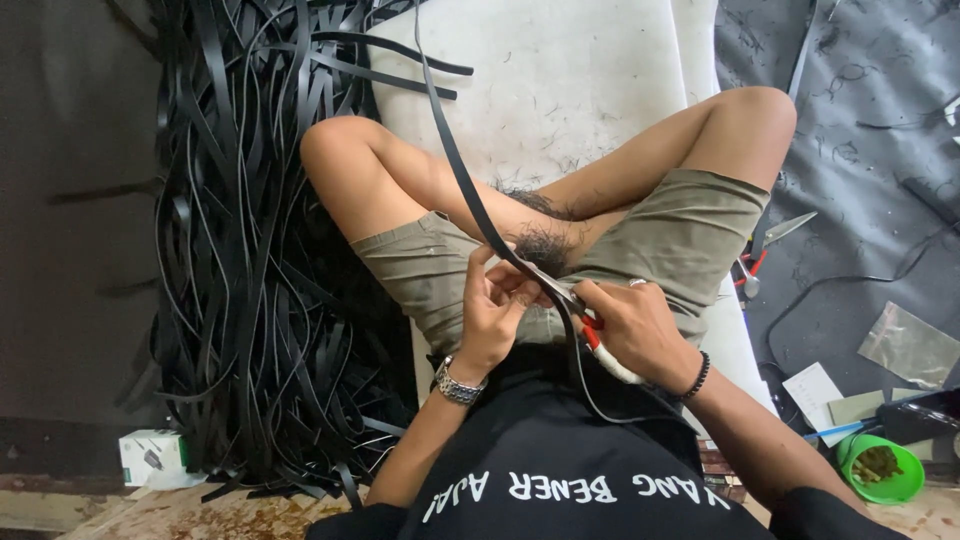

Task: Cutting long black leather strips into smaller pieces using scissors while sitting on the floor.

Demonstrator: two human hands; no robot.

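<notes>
I sit cross-legged on a white cushion [560, 80]. My left hand [495, 305], with a metal watch at the wrist, pinches a long black strap [455, 160] that runs up and away over the cushion. My right hand [640, 330], wearing a ring and a dark bead bracelet, grips a cutting tool [590, 330] with a red and white handle. Its metal tip meets the strap just beside my left fingers. A thin black offcut curls down from the tool toward my lap.
A big heap of black straps [250, 250] fills the floor on my left. A small white and green box [152, 457] lies near it. On the grey mat at right lie scissors with red handles [765, 250], a green cup [880, 468], paper scraps and a clear bag.
</notes>
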